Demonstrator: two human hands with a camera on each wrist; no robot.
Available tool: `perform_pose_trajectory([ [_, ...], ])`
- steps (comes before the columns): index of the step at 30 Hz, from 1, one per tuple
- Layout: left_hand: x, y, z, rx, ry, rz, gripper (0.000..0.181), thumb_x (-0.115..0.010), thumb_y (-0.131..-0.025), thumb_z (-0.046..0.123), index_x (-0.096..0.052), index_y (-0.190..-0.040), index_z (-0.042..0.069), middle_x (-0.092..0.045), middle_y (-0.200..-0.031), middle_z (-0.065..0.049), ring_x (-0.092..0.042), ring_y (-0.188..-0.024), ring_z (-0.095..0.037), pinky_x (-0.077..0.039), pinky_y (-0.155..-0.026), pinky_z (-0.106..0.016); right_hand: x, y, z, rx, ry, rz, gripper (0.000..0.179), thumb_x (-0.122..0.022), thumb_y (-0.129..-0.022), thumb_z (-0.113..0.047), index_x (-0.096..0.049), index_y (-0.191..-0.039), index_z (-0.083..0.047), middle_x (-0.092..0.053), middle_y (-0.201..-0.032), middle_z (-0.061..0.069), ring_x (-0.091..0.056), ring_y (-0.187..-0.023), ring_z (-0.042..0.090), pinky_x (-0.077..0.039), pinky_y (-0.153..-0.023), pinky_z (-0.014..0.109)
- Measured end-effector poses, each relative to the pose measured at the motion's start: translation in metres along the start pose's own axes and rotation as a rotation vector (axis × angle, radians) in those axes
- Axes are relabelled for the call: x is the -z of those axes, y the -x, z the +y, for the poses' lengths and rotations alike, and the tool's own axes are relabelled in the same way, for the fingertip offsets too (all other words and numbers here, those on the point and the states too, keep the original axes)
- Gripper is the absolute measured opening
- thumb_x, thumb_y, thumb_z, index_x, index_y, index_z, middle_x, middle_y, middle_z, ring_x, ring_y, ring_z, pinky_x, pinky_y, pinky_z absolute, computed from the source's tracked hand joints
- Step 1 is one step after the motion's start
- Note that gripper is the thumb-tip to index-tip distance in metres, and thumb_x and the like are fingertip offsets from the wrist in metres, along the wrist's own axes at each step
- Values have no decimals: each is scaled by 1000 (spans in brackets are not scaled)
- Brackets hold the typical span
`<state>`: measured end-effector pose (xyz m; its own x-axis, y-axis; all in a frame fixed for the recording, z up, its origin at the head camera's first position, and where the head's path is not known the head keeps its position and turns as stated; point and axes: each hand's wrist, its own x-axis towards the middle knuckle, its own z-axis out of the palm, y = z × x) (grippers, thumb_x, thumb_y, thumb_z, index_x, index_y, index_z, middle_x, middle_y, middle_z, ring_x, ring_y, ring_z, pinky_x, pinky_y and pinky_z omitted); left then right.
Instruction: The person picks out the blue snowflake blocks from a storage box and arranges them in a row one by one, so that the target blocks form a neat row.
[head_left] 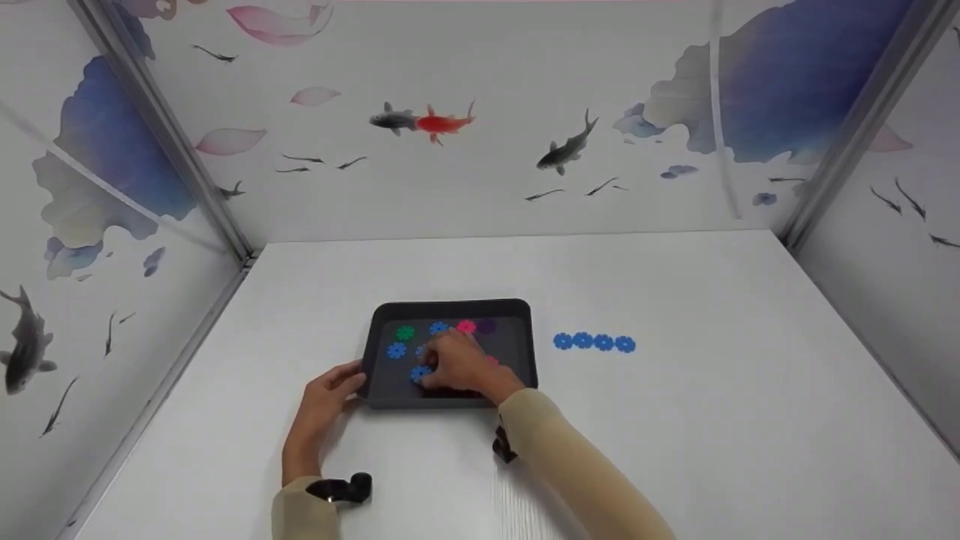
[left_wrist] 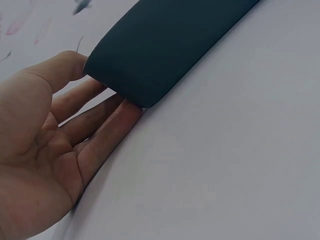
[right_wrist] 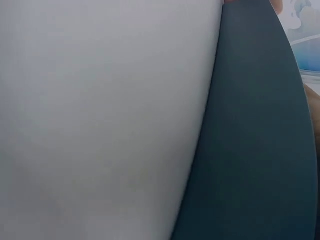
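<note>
A shallow dark tray (head_left: 450, 403) lies on the table with several notched, flower-shaped discs in it. My left hand (head_left: 328, 397) holds the tray's left side, thumb at the rim and fingers against the wall and underside, as the left wrist view shows. Over the middle of the tray is my right hand (head_left: 457, 361), thumb and forefinger bent and apart. Its thumb tip is right at a blue disc (head_left: 420, 373), and its forefinger overlaps another blue one. A green disc (head_left: 405, 332), a pink disc (head_left: 466, 327) and a purple disc (head_left: 487, 325) lie toward the back.
To the right of the tray, several blue discs form a row (head_left: 593, 341) on the white table (head_left: 712, 420). Walls printed with fish and petals (head_left: 480, 180) stand at the back and both sides. The tray's outer wall (right_wrist: 255, 125) fills much of the right wrist view.
</note>
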<state>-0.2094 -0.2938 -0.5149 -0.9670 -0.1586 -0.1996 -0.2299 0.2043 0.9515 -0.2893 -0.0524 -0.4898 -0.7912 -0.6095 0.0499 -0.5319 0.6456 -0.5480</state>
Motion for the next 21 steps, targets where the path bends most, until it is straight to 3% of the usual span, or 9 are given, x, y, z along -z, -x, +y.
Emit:
perform_pose_trajectory([
  [6, 0, 1, 1, -17, 2, -2, 45, -60, -101, 24, -54, -143, 8, -56, -146, -18, -58, -128, -28, -54, -102, -36, 19, 8, 8, -11, 6, 45, 27, -80, -83, -32, -77, -104, -14, -69, -105, 0, -56, -107, 19, -28, -120, 63],
  [11, 1, 1, 1, -29, 3, -4, 45, -59, -102, 22, -54, -144, 10, -55, -147, -18, -59, -128, -28, -55, -99, -34, 34, 15, 12, -34, 30, 61, 29, -80, -84, -33, -77, -106, -14, -67, -110, 2, -54, -110, 21, -24, -120, 66],
  [15, 1, 1, 1, -22, 6, -6, 44, -59, -102, 22, -54, -144, 11, -55, -147, -17, -59, -127, -26, -55, -100, -34, 45, 23, 16, -35, 51, 86, 32, -81, -84, -34, -77, -107, -13, -67, -109, 3, -53, -105, 21, -34, -117, 57],
  [21, 0, 1, 0, -30, -4, -7, 43, -58, -102, 22, -55, -144, 11, -54, -148, -17, -58, -128, -27, -54, -103, -37, 64, 36, 26, 4, 57, 157, 33, -81, -83, -31, -75, -106, -8, -68, -104, 6, -55, -102, 24, -43, -101, 48],
])
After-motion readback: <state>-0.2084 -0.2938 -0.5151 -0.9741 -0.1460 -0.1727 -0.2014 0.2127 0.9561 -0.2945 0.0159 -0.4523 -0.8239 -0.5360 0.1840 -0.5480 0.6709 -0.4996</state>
